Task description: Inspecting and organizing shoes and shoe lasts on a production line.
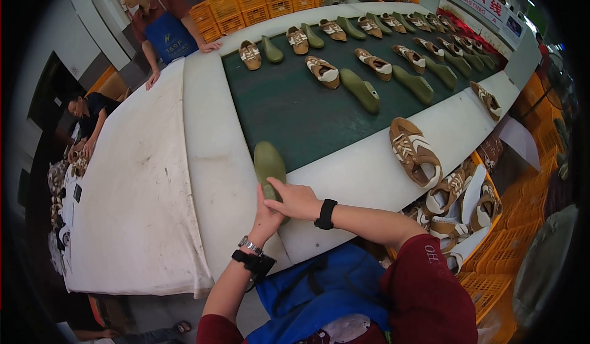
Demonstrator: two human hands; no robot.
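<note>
A green shoe last (269,162) is held over the white tabletop, its rounded toe end pointing away from me. My left hand (265,220) is closed around its near end. My right hand (296,201) grips the same end from the right, its fingers meeting the left hand's; the two hands hide that part of the last. A brown sneaker (415,153) with white stripes and laces lies on the white border to the right of my hands, touched by neither.
Beyond my hands, a dark green conveyor belt (289,122) carries several brown sneakers and green lasts. An orange crate (491,221) of sneakers stands at the right. White cloth (132,178) covers the table at left. One person (163,24) stands at the far side, another (92,113) at far left.
</note>
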